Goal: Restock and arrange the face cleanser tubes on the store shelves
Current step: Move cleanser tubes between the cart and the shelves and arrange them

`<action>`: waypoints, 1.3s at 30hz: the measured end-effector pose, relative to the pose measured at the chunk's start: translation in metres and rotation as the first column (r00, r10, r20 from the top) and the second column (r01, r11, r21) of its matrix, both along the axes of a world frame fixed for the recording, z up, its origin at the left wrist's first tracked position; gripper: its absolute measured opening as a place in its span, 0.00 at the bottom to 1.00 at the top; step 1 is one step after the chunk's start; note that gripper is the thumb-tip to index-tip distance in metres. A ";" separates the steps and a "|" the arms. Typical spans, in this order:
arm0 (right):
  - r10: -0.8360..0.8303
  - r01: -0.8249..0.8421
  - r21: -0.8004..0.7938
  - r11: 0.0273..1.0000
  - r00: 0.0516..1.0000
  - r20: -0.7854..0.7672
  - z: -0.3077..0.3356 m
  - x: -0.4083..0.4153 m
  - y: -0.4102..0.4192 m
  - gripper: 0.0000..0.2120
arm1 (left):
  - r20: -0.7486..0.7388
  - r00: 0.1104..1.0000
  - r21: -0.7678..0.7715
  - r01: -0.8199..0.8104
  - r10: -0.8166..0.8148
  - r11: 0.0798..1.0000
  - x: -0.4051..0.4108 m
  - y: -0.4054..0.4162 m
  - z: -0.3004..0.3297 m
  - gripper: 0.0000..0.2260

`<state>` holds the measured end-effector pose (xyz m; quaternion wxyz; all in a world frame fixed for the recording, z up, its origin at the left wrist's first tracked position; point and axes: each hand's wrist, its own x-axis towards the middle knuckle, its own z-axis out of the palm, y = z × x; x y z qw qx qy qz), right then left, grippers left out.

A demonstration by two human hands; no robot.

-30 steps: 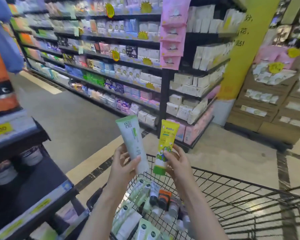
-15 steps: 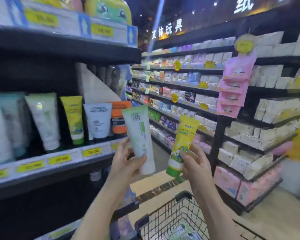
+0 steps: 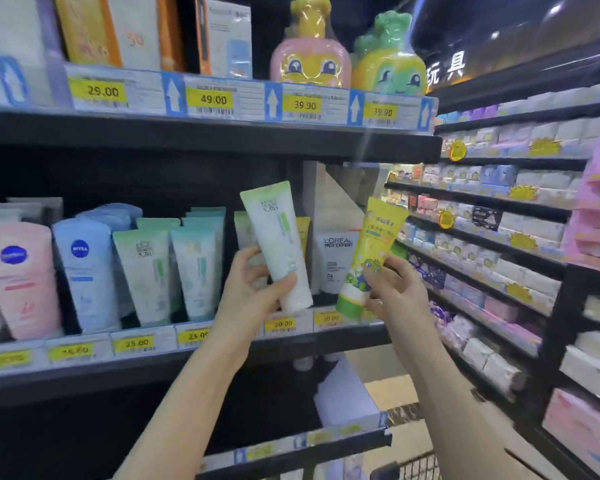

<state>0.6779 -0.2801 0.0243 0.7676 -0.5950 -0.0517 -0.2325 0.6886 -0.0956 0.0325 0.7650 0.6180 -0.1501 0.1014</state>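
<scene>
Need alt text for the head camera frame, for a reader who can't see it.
A person's left hand holds a white-and-green cleanser tube and the right hand holds a yellow tube, both raised cap-down before a store shelf. Behind them, pink, blue and green tubes stand in rows above yellow price tags.

Dark store shelving (image 3: 222, 140) — tan floor (image 3: 388, 393), dim ceiling.

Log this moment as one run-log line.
left hand: grips pale green tube | right hand: grips yellow tube | both raised before cleanser shelf
</scene>
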 end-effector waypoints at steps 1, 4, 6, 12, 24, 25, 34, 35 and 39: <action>0.002 -0.001 -0.029 1.000 1.000 0.008 0.002 0.004 0.005 0.13 | 0.007 0.999 0.050 -0.039 0.038 0.998 0.002 0.005 0.002 0.20; -0.021 0.024 -0.114 0.993 0.999 0.027 0.008 0.016 0.016 0.12 | 0.048 0.989 0.210 -0.148 0.141 0.966 0.009 0.015 0.007 0.23; -0.037 0.044 -0.185 0.982 0.998 0.042 0.010 0.024 0.020 0.12 | 0.096 0.977 0.316 -0.213 0.192 0.925 0.012 0.018 0.009 0.25; -0.029 0.068 -0.352 0.933 0.993 0.117 0.007 0.043 0.029 0.12 | 0.174 0.939 0.536 -0.343 0.297 0.771 0.028 0.021 0.002 0.25; 0.033 0.030 -0.537 0.843 0.994 0.108 -0.006 0.062 0.032 0.15 | 0.328 0.852 0.779 -0.488 0.408 0.393 0.037 0.026 -0.018 0.21; 0.037 0.025 -0.548 0.836 0.994 0.103 -0.006 0.063 0.032 0.15 | 0.332 0.845 0.792 -0.491 0.419 0.363 0.037 0.026 -0.019 0.21; 0.022 0.019 -0.602 0.798 0.998 0.061 -0.010 0.067 0.031 0.16 | 0.288 0.840 0.825 -0.461 0.459 0.327 0.039 0.029 -0.018 0.21; 0.023 0.015 -0.606 0.795 0.998 0.055 -0.010 0.067 0.031 0.16 | 0.282 0.842 0.832 -0.453 0.459 0.321 0.039 0.030 -0.017 0.21; 0.018 0.013 -0.620 0.785 0.999 0.045 -0.011 0.066 0.029 0.16 | 0.249 0.867 0.858 -0.404 0.431 0.318 0.041 0.032 -0.014 0.21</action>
